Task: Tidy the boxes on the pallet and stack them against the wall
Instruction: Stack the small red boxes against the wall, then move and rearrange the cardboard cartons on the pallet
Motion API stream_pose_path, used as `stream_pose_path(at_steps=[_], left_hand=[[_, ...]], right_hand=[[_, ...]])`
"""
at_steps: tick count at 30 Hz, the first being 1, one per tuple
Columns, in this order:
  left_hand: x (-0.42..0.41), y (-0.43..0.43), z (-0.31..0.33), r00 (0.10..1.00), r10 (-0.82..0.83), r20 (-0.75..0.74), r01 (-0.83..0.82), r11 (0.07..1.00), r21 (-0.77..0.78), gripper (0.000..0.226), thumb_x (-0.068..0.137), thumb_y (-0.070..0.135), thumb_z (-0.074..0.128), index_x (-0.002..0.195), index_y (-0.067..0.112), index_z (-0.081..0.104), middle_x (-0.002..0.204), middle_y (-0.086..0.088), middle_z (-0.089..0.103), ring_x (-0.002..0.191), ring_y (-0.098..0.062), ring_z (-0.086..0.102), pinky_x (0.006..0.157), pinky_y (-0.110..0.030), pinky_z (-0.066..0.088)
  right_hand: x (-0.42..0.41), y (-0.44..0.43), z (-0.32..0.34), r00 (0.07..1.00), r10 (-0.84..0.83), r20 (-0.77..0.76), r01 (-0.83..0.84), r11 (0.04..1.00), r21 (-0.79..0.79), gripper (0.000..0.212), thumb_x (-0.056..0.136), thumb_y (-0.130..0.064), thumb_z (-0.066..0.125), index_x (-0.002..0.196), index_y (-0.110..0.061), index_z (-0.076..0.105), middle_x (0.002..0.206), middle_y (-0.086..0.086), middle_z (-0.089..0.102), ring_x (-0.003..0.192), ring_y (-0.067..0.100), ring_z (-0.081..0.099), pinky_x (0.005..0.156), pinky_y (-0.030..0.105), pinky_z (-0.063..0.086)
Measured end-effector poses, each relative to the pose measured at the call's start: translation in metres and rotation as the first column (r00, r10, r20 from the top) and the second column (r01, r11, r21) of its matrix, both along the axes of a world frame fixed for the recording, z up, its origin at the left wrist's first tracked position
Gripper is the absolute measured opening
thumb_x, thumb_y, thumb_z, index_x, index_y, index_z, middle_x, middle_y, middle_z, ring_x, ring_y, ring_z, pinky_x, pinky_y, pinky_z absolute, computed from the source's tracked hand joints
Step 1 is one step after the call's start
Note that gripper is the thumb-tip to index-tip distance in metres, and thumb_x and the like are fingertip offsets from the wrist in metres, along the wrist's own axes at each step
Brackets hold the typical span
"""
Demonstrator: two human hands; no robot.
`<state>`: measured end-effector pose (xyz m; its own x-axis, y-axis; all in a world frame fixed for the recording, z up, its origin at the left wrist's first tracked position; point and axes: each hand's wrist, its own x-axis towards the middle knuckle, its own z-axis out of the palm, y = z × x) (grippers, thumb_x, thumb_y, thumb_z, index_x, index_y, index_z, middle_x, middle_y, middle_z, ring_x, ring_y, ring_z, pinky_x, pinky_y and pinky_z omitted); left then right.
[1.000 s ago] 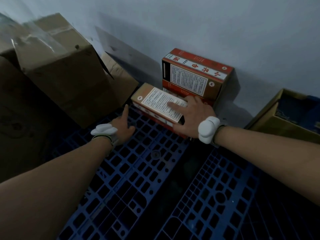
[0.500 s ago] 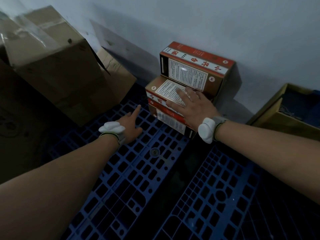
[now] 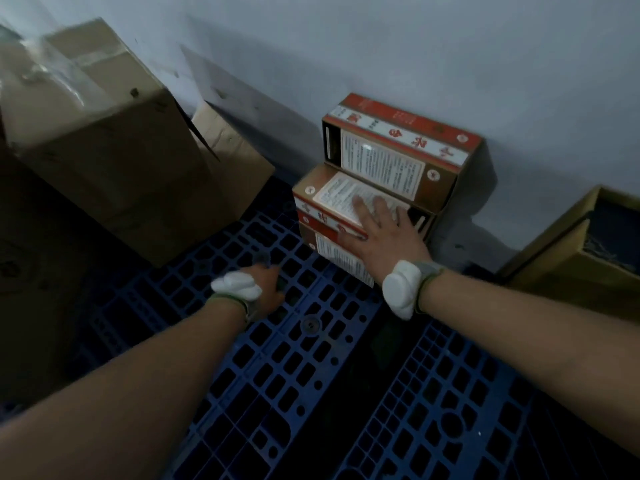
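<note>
Red-and-brown printed boxes stand on the blue plastic pallet (image 3: 277,375) against the grey wall. The tall rear stack (image 3: 398,150) touches the wall. In front of it sits a lower stack of two: an upper box (image 3: 329,199) lying on a bottom box (image 3: 332,252). My right hand (image 3: 384,233) lies flat on the upper box, fingers spread, palm at its front edge. My left hand (image 3: 266,285) hovers low over the pallet to the left of the boxes, touching none; it is blurred and its fingers are hard to make out.
Large brown cardboard cartons (image 3: 104,150) fill the left side, with a smaller carton (image 3: 228,147) leaning behind them. An open yellow-brown carton (image 3: 571,258) with dark contents sits at the right by the wall. Open pallet grid lies between me and the boxes.
My right hand slid the upper box from a skewed position to square on the bottom box, up against the rear stack. My left hand drew back, its pointing finger no longer extended.
</note>
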<state>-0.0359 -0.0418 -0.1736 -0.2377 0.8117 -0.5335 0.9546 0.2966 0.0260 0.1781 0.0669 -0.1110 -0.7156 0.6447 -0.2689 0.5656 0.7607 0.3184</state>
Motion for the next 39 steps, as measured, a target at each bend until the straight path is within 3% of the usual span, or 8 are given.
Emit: stream_pose_path(at_steps=[3,8,11,14,18,23,29,39], left_hand=[[0.008,-0.007,-0.007,0.995,0.094,0.027,-0.093,0.995,-0.033,0.057,0.097,0.042,0.041,0.147,0.016,0.032,0.143,-0.007,0.049,0.120,-0.025,0.055,0.087,-0.025,0.041],[0.037,-0.039,0.006,0.951,0.277,0.139,-0.250,0.951,-0.183,0.059,0.098,0.042,0.038,0.150,0.017,0.027,0.151,-0.008,0.039,0.130,-0.028,0.047,0.105,-0.038,0.041],[0.056,-0.081,0.039,0.930,0.274,0.246,-0.246,0.959,-0.140,0.027,0.097,0.039,0.042,0.120,0.029,0.053,0.116,-0.001,0.061,0.102,-0.021,0.062,0.084,-0.028,0.047],[0.064,-0.123,0.093,0.886,0.319,0.336,-0.276,0.946,-0.169,0.009,0.098,0.039,0.042,0.103,0.036,0.049,0.087,0.010,0.054,0.069,-0.008,0.050,0.068,-0.023,0.043],[0.057,-0.156,0.187,0.776,0.461,0.430,-0.415,0.887,-0.202,0.045,0.093,0.045,0.046,0.134,0.026,0.050,0.128,-0.001,0.062,0.099,-0.023,0.065,0.083,-0.031,0.053],[0.030,-0.187,0.295,0.672,0.547,0.499,-0.490,0.834,-0.254,0.039,0.093,0.041,0.044,0.129,0.027,0.051,0.116,0.002,0.066,0.090,-0.018,0.067,0.081,-0.036,0.057],[-0.048,-0.197,0.405,0.465,0.698,0.545,-0.437,0.716,-0.544,0.046,0.091,0.044,0.044,0.135,0.032,0.045,0.119,0.009,0.059,0.104,-0.015,0.061,0.097,-0.035,0.050],[-0.175,-0.123,0.456,0.462,0.770,0.440,-0.513,0.637,-0.576,0.020,0.096,0.037,0.048,0.115,0.034,0.050,0.098,0.015,0.054,0.101,-0.006,0.056,0.094,-0.018,0.041]], right_hand=[[-0.004,-0.008,0.007,0.997,-0.059,-0.056,0.056,0.997,-0.061,0.062,0.097,-0.036,0.042,0.152,-0.033,0.014,0.158,0.015,-0.024,0.145,0.040,-0.013,0.114,0.058,0.001],[-0.005,-0.048,0.027,0.997,-0.073,-0.036,0.064,0.976,-0.210,0.054,0.099,-0.031,0.039,0.150,-0.028,0.022,0.158,0.016,-0.022,0.145,0.038,-0.018,0.116,0.057,-0.003],[-0.004,-0.084,0.054,0.996,-0.064,0.068,0.084,0.933,-0.350,0.055,0.099,-0.025,0.041,0.151,-0.022,0.022,0.157,0.018,-0.024,0.144,0.038,-0.021,0.117,0.054,0.001],[-0.008,-0.123,0.095,0.983,-0.023,0.185,0.108,0.877,-0.468,0.065,0.097,-0.020,0.047,0.153,-0.023,0.014,0.158,0.015,-0.024,0.146,0.037,-0.017,0.118,0.053,0.009],[-0.024,-0.162,0.161,0.979,-0.029,0.202,0.138,0.826,-0.547,0.070,0.095,-0.023,0.049,0.153,-0.024,0.011,0.161,0.012,-0.013,0.146,0.037,0.002,0.114,0.050,0.025],[-0.046,-0.197,0.251,0.967,-0.007,0.256,0.165,0.780,-0.604,0.065,0.096,-0.030,0.045,0.152,-0.028,0.011,0.161,0.008,-0.009,0.144,0.034,0.012,0.107,0.046,0.034],[-0.101,-0.179,0.373,0.923,-0.006,0.386,0.287,0.678,-0.677,0.065,0.100,-0.030,0.041,0.152,-0.034,0.003,0.162,0.001,-0.011,0.147,0.029,0.007,0.112,0.043,0.028],[-0.205,-0.077,0.420,0.935,-0.023,0.355,0.274,0.681,-0.679,0.064,0.099,-0.040,0.039,0.152,-0.038,0.003,0.163,-0.002,0.002,0.144,0.025,0.019,0.113,0.042,0.026]])
